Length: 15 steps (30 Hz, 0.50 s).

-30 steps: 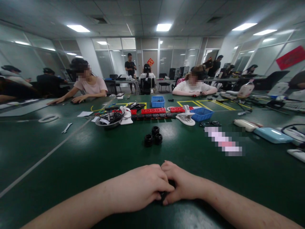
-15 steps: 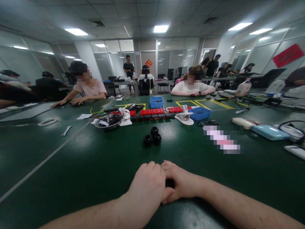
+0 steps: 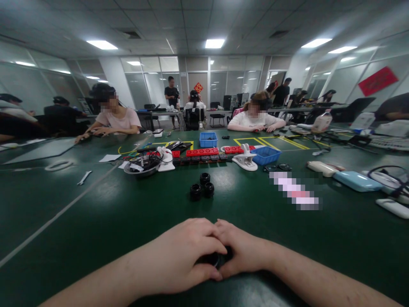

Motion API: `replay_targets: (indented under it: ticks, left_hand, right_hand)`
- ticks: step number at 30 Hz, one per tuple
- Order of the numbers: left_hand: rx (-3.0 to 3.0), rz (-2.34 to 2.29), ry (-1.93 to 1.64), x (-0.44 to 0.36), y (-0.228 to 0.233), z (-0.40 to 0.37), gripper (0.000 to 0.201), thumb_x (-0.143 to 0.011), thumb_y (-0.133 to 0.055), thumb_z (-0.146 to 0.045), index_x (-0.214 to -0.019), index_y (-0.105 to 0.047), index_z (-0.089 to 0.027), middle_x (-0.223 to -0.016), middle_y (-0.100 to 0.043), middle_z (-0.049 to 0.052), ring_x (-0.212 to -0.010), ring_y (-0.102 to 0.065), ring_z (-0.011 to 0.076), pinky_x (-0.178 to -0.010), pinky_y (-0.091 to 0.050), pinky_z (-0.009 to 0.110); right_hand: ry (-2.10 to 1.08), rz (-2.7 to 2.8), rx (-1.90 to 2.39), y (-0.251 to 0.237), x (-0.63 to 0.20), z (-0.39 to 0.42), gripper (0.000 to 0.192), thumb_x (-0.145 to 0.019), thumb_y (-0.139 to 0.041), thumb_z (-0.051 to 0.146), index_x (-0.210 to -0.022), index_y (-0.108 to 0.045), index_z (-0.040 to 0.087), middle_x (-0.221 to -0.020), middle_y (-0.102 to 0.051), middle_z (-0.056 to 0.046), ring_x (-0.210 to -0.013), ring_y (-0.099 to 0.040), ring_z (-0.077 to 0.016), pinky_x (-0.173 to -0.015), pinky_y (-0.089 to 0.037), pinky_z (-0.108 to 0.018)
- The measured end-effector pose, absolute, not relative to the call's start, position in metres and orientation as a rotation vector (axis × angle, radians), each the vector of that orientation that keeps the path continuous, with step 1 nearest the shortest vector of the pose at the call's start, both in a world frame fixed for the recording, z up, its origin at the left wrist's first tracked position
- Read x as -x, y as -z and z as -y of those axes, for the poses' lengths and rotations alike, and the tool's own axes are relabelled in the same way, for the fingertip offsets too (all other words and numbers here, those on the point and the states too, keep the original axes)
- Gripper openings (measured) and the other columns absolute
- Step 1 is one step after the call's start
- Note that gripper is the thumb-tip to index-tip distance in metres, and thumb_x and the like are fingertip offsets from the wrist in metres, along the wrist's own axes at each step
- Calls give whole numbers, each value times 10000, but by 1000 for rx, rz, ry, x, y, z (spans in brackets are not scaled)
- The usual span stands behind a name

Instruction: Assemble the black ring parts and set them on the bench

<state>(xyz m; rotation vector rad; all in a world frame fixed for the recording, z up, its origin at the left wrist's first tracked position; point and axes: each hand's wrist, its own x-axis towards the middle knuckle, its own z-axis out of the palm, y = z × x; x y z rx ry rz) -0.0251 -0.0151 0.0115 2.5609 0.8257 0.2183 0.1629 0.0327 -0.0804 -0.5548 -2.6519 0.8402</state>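
Close to the table's near edge, my left hand [image 3: 191,249] and my right hand [image 3: 244,249] meet around a small black round part [image 3: 215,258]. Fingers of both hands curl about it, and they hide most of its shape; a curved, shiny rim shows between the thumbs and fingers. Beyond my hands, three short black ribbed cylinders, which look like lens-type parts, stand in a tight cluster: a rear cylinder [image 3: 205,178], a left one [image 3: 195,192] and a right one [image 3: 208,189]. All rest on the green table [image 3: 153,213].
Past the cylinders lie a red-topped strip [image 3: 202,152], a white clamp [image 3: 245,160], blue bins [image 3: 266,155] and a bowl of cables [image 3: 142,170]. A wrench [image 3: 84,178] lies left, a light-blue case [image 3: 357,181] right. Two people sit across the table.
My left hand has turned, its thumb and fingers now showing around the black part, which has come into view. My right hand stays nearly in place. The camera view has shifted slightly.
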Motion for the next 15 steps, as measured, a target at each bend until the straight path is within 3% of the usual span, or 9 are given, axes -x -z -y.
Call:
replay_targets:
  ticks: [5, 15]
  left_hand:
    - [-2484, -679, -144, 28, -7, 8, 437, -759, -603, 23, -1095, -593, -257, -1166, -580, -2, -1088, -504, 156, -945, -351, 251]
    - [-2583, -921, -24, 17, -9, 11, 229, -725, -725, -127, -934, -655, -190, -928, -649, 18, -886, -564, 190, -748, -414, 250]
  right_hand:
    - [-802, 2648, 536, 82, -162, -34, 315, -613, -745, 408, -794, -634, 176, -843, -572, 1, -838, -521, -155, -875, -332, -341]
    - [-878, 2672, 584, 84, -162, -34, 363, -648, -713, 447, -905, -645, 201, -903, -593, -15, -880, -504, -179, -924, -286, -379]
